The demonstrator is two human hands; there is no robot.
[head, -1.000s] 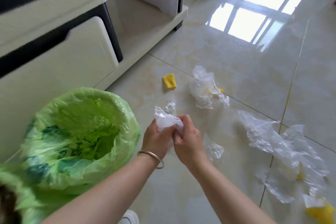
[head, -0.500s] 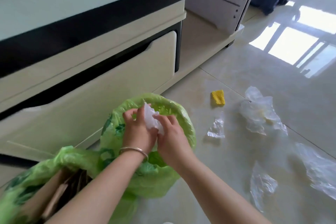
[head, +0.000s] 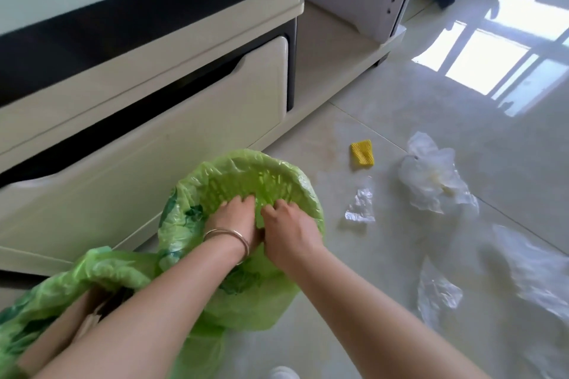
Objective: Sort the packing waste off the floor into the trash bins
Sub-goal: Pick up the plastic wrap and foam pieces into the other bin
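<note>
Near bin (head: 61, 295): green-lined, at my left elbow, well behind the fingers; cardboard (head: 52, 338) shows inside.
Left hand (head: 235, 218): down inside the round bin, fingers (head: 243, 201) spread and pointing away from me; I see nothing between them. A bangle (head: 229, 235) circles the wrist.
Right hand (head: 288, 229): touching the left, fingers (head: 272, 209) curled loosely downward into the liner; whether they pinch anything I cannot tell.
Round bin (head: 246, 169): mouth faces up, its far rim just beyond my fingertips; the cabinet drawer (head: 154, 138) stands close on its left.
Small clear scrap (head: 360, 204): flat on the floor (head: 400, 101), right of the fingers, long axis running away from me.
Yellow piece (head: 362, 153): farther, right of the fingertips, open tile all round.
Crumpled bag (head: 431, 178): far right, beside more clear film (head: 538, 274).
</note>
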